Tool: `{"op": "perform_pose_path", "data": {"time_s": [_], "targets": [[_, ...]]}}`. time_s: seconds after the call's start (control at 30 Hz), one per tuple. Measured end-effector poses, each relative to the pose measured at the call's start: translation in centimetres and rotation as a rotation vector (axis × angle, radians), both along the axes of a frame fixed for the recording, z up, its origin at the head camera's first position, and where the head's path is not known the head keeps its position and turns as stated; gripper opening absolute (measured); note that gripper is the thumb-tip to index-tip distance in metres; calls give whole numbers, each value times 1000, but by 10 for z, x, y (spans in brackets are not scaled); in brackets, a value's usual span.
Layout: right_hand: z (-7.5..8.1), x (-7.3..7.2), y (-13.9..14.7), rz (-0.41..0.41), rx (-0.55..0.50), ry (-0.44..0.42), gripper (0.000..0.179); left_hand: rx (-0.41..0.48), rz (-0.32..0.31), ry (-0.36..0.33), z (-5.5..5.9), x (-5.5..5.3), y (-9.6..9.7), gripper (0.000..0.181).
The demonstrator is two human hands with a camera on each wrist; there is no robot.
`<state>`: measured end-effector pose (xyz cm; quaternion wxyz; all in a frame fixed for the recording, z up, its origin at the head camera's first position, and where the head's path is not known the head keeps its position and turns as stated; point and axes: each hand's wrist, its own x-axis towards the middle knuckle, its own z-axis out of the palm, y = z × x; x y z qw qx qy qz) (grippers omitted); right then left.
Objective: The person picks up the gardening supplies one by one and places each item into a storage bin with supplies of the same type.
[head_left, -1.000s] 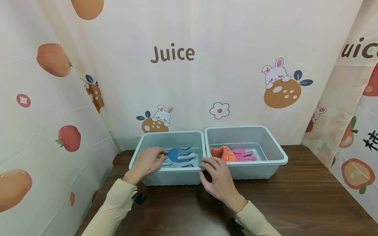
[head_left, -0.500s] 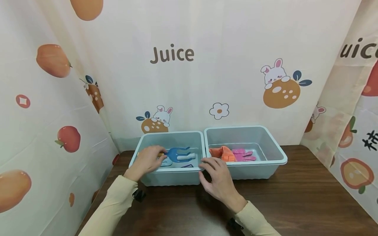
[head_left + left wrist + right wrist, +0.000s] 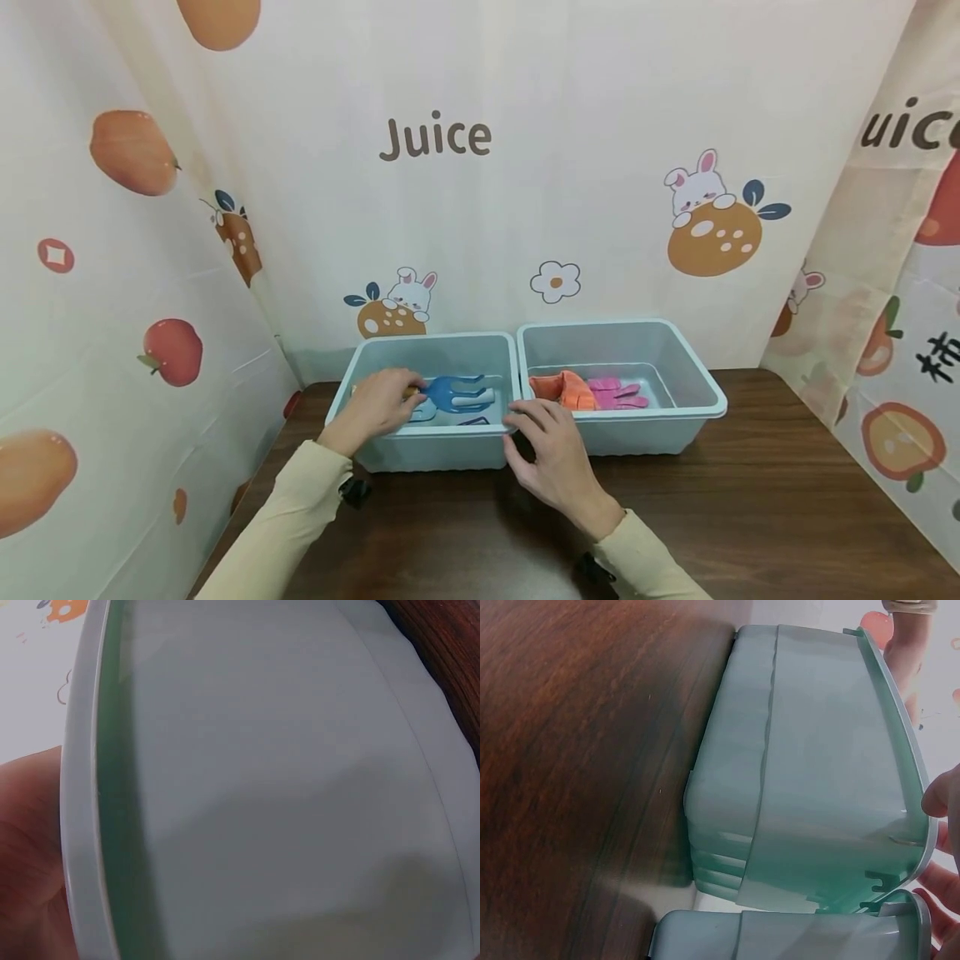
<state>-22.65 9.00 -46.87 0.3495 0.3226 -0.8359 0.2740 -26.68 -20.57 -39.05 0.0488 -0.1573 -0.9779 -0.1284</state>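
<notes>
My left hand reaches into the left bin, a pale blue-green plastic tub. Its fingers pinch the yellowish handle of a blue hand fork, whose tines point right. Below and beside the fork lie a white-handled object, a light blue piece and a purple-edged piece, all partly hidden. In the left wrist view the bin's wall covers the fork. My right hand rests with loosely bent fingers on the rims where the two bins meet, its thumb in front.
The right bin stands close beside the left one and holds an orange fabric item and a pink glove. Both stand on a dark wooden table, against a printed curtain that also rises at the sides.
The fork and my left hand have shifted very slightly to the right within the bin. My right hand stays at the rims.
</notes>
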Motion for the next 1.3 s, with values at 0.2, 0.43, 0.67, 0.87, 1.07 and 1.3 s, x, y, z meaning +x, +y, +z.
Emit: {"op": "perform_pose_path", "data": {"time_s": [0.2, 0.43, 0.67, 0.87, 1.07, 1.3], "targets": [[0, 0, -1, 3, 0, 3, 26, -2, 17, -45, -3, -2, 0, 27], [0, -2, -3, 6, -2, 10, 25, -6, 27, -57, -1, -3, -2, 25], [-1, -1, -5, 6, 5, 9, 26, 12, 50, -110, -3, -3, -3, 24], [-3, -1, -7, 13, 3, 8, 25, 38, 61, -136, -4, -1, -4, 23], [-2, -2, -7, 23, -2, 22, 24, 42, 63, -113, -5, 1, -5, 20], [-1, -2, -7, 26, -5, 30, 24, 43, 63, -63, -5, 2, -4, 21]]}}
